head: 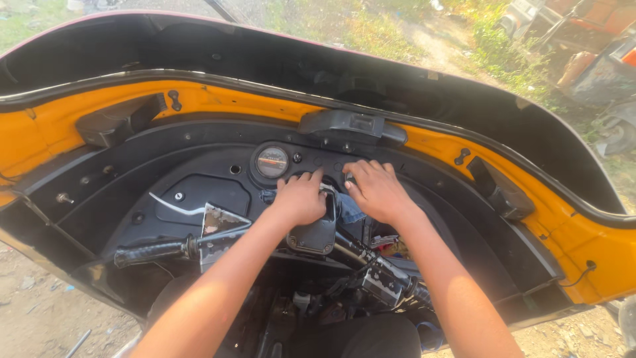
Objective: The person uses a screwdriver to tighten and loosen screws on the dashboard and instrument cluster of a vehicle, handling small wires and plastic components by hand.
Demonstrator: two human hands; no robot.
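Both hands' fingers (311,178) press the blue cloth (347,209) beneath the gauge (272,162).

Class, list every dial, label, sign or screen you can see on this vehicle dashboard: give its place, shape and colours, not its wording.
Round gauge dial: centre of the black dashboard panel, just above and left of the left hand; pale face with an orange band, dark round rim.
No packages, signs or screens show; the right hand rests beside the left on the panel's middle.
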